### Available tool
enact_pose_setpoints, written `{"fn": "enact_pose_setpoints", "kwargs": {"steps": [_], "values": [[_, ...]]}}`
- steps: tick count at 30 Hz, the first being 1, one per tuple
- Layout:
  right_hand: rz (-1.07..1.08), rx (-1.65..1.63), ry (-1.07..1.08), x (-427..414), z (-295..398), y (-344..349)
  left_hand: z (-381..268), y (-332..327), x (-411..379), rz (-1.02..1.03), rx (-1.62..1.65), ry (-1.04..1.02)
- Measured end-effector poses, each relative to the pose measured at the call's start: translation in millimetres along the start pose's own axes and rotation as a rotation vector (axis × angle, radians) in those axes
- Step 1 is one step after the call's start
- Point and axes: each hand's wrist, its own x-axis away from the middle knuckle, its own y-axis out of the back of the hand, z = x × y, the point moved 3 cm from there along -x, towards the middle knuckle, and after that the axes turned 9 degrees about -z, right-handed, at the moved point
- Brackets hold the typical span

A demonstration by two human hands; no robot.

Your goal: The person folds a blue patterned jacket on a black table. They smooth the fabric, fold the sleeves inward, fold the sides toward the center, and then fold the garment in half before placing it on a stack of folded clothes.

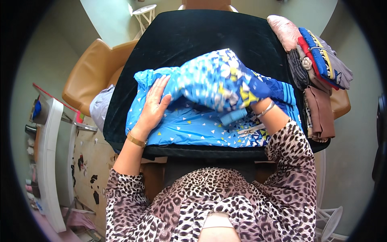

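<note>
A blue jacket (187, 130) printed with white, yellow and navy triangles lies on a table with a dark velvet cloth (208, 33). Its zip shows near the front edge. My left hand (156, 98) rests on the jacket's left part, fingers apart and palm down. One part of the jacket is raised in a blurred fold over the middle. My right hand (260, 102) is at the right end of this fold; its fingers are hidden under or behind the fabric, so its grip does not show.
At the table's right edge lie folded clothes (320, 113) and a stack of garments (323, 60) beside a pink satin item (282, 31). A tan leather chair (87, 75) stands at the left, with a pale garment (102, 106) on it. A white stool (145, 10) is beyond.
</note>
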Motion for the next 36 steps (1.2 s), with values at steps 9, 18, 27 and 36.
{"fn": "enact_pose_setpoints", "kwargs": {"steps": [9, 18, 27, 36], "values": [[0.072, 0.018, -0.133, -0.5, -37.1, 2.5, -15.4, -4.0, 1.3, -0.003, -0.147, -0.045], [0.128, 0.185, -0.129, 61.3, -12.8, 26.8, -27.7, -2.2, 7.6, 0.012, -0.446, -0.236], [-0.351, -1.288, -0.514, -88.7, -86.1, 74.4, 21.2, 49.0, -181.2, -0.468, 0.005, 0.201], [-0.183, -0.325, -0.187, -18.6, -41.3, 25.7, -2.2, -24.5, -79.6, -0.035, -0.234, -0.223]]}}
